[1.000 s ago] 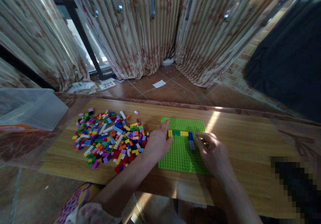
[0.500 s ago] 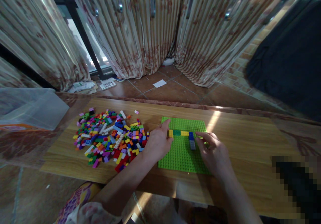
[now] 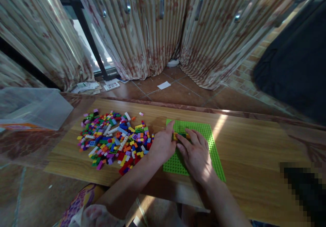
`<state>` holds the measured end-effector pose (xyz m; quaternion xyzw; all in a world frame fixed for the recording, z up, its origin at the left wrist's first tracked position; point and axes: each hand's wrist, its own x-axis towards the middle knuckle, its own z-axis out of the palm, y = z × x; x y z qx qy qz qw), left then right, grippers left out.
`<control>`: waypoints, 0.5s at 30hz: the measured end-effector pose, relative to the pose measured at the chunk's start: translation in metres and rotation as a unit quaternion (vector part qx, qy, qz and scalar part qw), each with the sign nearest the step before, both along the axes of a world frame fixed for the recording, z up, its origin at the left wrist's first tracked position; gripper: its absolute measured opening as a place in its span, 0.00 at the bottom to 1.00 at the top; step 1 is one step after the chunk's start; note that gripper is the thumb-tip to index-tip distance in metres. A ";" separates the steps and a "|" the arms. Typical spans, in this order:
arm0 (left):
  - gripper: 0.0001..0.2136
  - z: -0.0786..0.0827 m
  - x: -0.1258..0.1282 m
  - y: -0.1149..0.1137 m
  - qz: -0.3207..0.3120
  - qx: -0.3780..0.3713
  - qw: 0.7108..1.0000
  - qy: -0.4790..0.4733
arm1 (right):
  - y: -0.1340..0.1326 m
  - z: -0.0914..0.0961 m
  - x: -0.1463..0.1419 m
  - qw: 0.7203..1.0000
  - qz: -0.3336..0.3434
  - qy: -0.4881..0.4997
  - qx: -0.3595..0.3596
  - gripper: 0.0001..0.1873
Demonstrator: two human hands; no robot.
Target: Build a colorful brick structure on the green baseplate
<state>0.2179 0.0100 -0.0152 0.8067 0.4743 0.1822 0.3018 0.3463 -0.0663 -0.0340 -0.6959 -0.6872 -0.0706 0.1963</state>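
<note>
A green studded baseplate (image 3: 216, 159) lies on the wooden table. Across its upper part runs a row of toy bricks (image 3: 181, 135), with yellow and dark green showing; its right part is covered. My left hand (image 3: 161, 147) rests at the plate's left edge, beside the yellow end of the row. One digit points up and another stays apart from it; the rest are hidden. Over the row lies my right hand (image 3: 197, 154), its fingers spread and touching the bricks. The blue and grey bricks are hidden beneath it.
A large heap of loose colourful bricks (image 3: 112, 137) spreads to the left of the plate. At the far left stands a translucent plastic bin (image 3: 51, 108). Striped curtains (image 3: 152, 43) hang behind the table (image 3: 254, 152). A white paper (image 3: 164, 85) lies on the tiled floor.
My right hand has moved left from the plate's right side and now covers the row's right part. My left hand stays at the left edge. The view has shifted slightly.
</note>
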 end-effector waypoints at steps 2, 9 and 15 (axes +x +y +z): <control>0.35 0.000 0.000 0.000 -0.005 -0.005 1.000 -0.003 | 0.000 0.002 0.000 1.000 -0.008 -0.008 -0.006 0.19; 0.33 0.005 -0.002 0.002 -0.008 -0.005 1.000 0.016 | 0.002 0.010 -0.005 0.999 -0.028 -0.031 -0.024 0.17; 0.36 0.000 -0.005 0.005 -0.025 0.009 1.000 0.006 | 0.004 0.009 -0.008 0.997 -0.034 -0.057 -0.035 0.16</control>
